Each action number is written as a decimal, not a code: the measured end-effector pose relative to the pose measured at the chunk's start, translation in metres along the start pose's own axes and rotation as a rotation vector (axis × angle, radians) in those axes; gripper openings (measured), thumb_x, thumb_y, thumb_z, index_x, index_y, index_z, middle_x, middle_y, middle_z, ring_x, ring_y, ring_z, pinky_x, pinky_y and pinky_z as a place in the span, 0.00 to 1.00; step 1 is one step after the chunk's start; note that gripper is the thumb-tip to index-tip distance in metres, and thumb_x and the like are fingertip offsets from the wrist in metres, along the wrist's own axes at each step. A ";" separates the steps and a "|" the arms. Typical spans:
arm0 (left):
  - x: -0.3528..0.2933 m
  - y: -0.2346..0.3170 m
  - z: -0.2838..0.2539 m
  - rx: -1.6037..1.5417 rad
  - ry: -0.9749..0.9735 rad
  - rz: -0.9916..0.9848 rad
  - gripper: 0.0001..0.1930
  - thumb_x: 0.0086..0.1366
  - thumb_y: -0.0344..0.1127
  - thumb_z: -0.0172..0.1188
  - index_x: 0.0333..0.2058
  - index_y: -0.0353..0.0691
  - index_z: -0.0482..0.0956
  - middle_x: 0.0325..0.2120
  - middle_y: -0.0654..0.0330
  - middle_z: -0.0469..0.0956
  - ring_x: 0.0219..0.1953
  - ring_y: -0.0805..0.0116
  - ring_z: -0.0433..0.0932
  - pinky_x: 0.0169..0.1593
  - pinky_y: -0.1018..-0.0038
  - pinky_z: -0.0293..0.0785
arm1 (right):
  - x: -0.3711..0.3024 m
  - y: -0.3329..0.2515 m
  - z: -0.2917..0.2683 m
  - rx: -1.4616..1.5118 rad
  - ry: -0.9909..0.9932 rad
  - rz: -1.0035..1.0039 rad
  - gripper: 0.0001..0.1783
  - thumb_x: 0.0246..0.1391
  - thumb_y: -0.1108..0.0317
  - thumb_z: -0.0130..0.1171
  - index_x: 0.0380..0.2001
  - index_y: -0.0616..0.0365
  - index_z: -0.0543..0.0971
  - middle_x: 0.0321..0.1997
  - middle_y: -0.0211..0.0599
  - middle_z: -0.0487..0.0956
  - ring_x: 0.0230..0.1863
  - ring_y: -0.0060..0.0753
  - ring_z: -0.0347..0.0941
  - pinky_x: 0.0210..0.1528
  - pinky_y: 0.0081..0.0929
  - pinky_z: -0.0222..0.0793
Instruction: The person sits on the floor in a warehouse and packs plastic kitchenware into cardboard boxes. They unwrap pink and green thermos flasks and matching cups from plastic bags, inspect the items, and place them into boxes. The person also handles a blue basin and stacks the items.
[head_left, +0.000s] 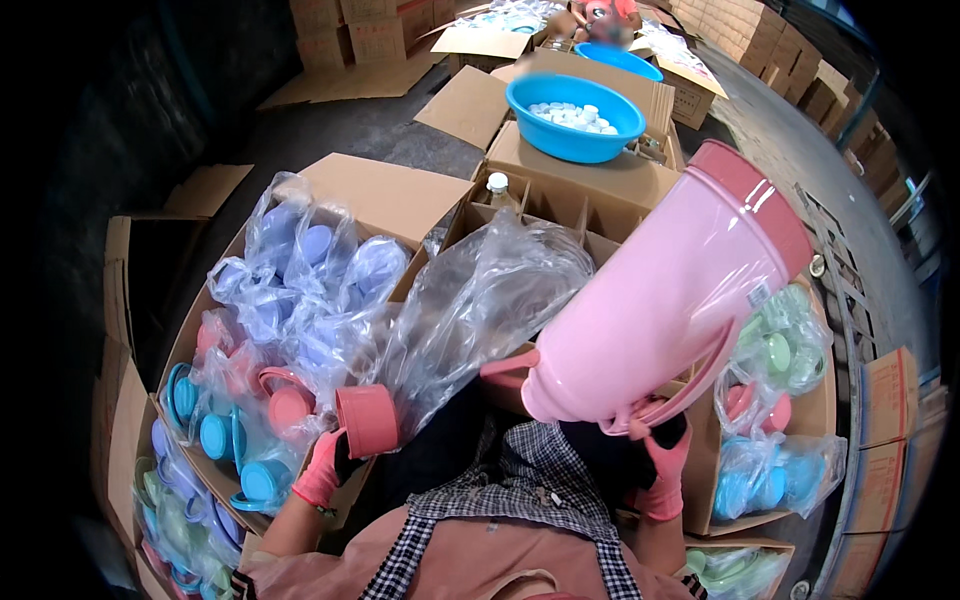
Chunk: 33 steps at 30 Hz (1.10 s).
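Observation:
A large pink thermos flask [645, 300] hangs tilted in front of me, its darker pink base up at the right and its spout end down at the left. My right hand [664, 462], in a pink and black glove, is closed on its handle near the narrow end. My left hand [325, 472], gloved the same way, grips a small dark pink cup [368, 420], its fingers partly hidden behind the cup. Between the two hands lies a crumpled clear plastic bag [490, 290]. Plastic-wrapped purple cups [318, 243] fill the carton at my left, alongside pink and blue ones [222, 437].
Ahead stands a divided carton [560, 205] with a white-capped bottle [498, 188] in it. A blue basin [575, 150] of small white pieces rests beyond. At right, another carton holds bagged green, pink and blue parts [765, 470]. Another person [610, 20] is at the far end.

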<state>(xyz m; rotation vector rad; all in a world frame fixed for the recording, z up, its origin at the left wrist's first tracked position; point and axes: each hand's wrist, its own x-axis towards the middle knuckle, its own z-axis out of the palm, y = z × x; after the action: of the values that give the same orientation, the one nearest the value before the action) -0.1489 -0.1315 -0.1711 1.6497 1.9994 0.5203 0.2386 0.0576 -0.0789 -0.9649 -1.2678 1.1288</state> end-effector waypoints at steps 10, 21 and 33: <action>0.007 -0.007 0.001 -0.092 0.131 0.088 0.14 0.48 0.31 0.60 0.36 0.42 0.75 0.35 0.54 0.75 0.36 0.57 0.73 0.39 0.71 0.69 | -0.042 0.044 0.000 -0.283 -0.127 -0.014 0.31 0.29 0.78 0.68 0.41 0.67 0.66 0.38 0.38 0.74 0.40 0.29 0.71 0.43 0.27 0.66; -0.001 -0.034 0.027 -1.207 0.309 -0.817 0.19 0.54 0.41 0.57 0.37 0.29 0.71 0.27 0.58 0.75 0.26 0.70 0.74 0.29 0.75 0.70 | -0.056 0.051 0.049 -0.105 -0.420 0.426 0.19 0.36 0.72 0.65 0.34 0.66 0.73 0.32 0.35 0.76 0.34 0.22 0.70 0.39 0.21 0.66; 0.025 0.017 -0.029 0.107 0.485 0.151 0.14 0.51 0.28 0.51 0.39 0.37 0.72 0.33 0.50 0.74 0.36 0.55 0.73 0.38 0.71 0.68 | -0.077 0.055 0.026 -0.327 -0.379 0.133 0.21 0.33 0.70 0.67 0.33 0.65 0.73 0.33 0.41 0.75 0.35 0.33 0.72 0.40 0.27 0.66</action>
<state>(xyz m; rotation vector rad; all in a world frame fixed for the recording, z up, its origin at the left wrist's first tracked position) -0.1567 -0.1033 -0.1413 1.8858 2.2778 0.9614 0.2107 -0.0074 -0.1464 -1.1221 -1.7552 1.2722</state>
